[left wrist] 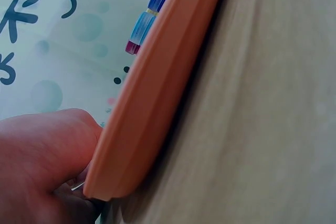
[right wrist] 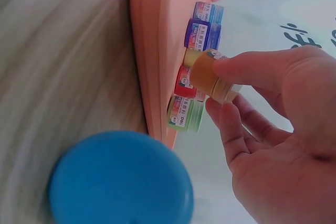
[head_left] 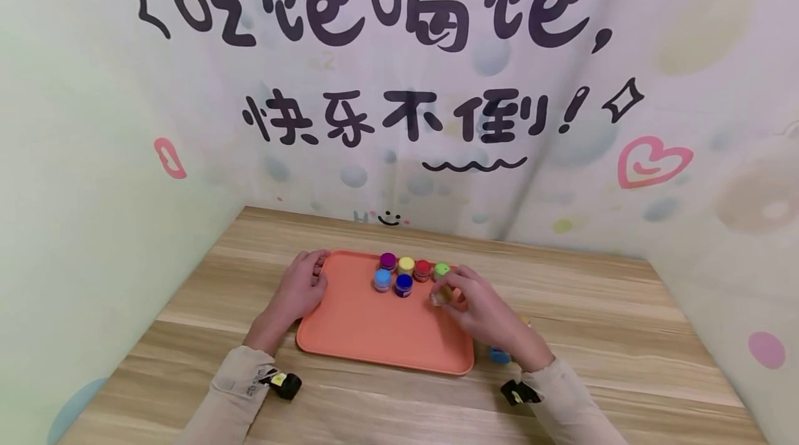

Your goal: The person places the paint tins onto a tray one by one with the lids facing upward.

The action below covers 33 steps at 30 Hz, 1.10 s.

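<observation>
My left hand [head_left: 302, 287] grips the left rim of an orange tray [head_left: 381, 330]; in the left wrist view its fingertips are partly hidden behind the tray's corner. Between the thumb and fingers of my right hand [head_left: 482, 308] is a small ochre paint jar [right wrist: 205, 74], held above the right part of the tray. Behind it on the tray stand a purple jar [head_left: 388, 261], a yellow jar [head_left: 406, 265], a red jar [head_left: 422, 270] and a green jar [head_left: 442, 270]. In front of these are a light blue jar [head_left: 383, 281] and a dark blue jar [head_left: 404, 285].
A blue round-topped item [right wrist: 122, 179] is on the wooden table [head_left: 593, 334] right of the tray, partly under my right forearm. Beside it shows a bit of an orange-yellow object [head_left: 526, 321]. A printed cloth wall [head_left: 387, 181] rises behind the table.
</observation>
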{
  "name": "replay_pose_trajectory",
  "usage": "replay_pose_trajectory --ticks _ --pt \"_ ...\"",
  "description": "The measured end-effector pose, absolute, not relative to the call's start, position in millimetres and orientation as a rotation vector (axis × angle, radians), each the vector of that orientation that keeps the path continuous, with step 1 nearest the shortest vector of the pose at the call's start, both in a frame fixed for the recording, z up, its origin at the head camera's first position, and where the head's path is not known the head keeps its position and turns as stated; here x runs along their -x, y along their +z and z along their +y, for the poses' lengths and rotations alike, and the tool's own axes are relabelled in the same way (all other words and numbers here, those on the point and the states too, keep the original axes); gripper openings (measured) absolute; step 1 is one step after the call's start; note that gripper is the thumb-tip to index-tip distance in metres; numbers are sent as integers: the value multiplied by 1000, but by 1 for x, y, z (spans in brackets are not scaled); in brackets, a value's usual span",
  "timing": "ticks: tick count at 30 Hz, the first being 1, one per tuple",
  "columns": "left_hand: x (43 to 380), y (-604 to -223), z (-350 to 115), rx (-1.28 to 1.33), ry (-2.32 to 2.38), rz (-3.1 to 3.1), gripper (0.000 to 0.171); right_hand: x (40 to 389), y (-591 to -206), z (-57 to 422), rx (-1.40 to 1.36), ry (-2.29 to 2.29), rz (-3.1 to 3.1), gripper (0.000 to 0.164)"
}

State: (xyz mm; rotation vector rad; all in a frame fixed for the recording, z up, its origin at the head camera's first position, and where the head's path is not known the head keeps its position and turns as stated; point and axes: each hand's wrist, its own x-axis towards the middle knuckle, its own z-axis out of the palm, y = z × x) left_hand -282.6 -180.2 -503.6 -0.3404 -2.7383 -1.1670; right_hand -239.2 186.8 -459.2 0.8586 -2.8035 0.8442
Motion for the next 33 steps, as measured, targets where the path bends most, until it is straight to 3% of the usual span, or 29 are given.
replay_pose_trajectory --ticks 33 --pt "284 -504 -180 335 -1156 -2735 46 261 -466 163 -905 633 -2768 17"
